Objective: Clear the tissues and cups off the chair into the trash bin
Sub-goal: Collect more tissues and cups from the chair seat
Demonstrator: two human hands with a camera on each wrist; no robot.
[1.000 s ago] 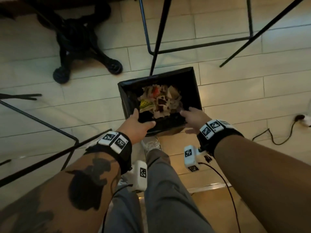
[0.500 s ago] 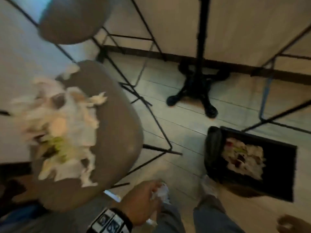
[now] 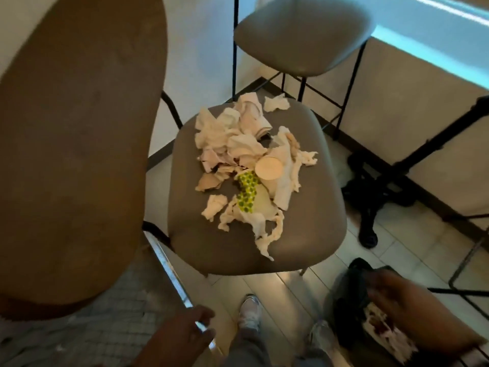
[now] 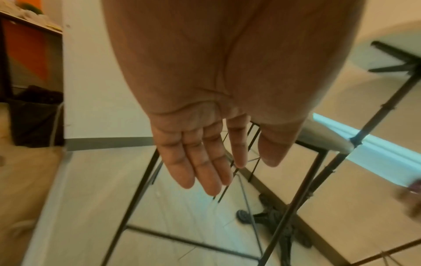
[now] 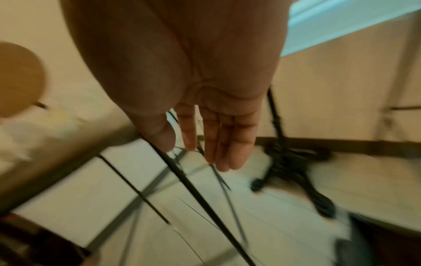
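Head view at the start of a reach. The chair (image 3: 312,234) carried a heap of tissues (image 3: 230,133) with a paper cup (image 3: 267,168) on its side near the centre, mouth facing the camera. The left hand (image 3: 182,337), fingers straight and empty, hung at 6 o'clock of the heap. The right hand (image 3: 402,300), likewise flat and empty though blurred, hovered over the trash bin (image 3: 344,313) at 5 o'clock of the chair. The heap ran lengthwise from 12 to 6 o'clock; its near end probably lay closer to the left hand.
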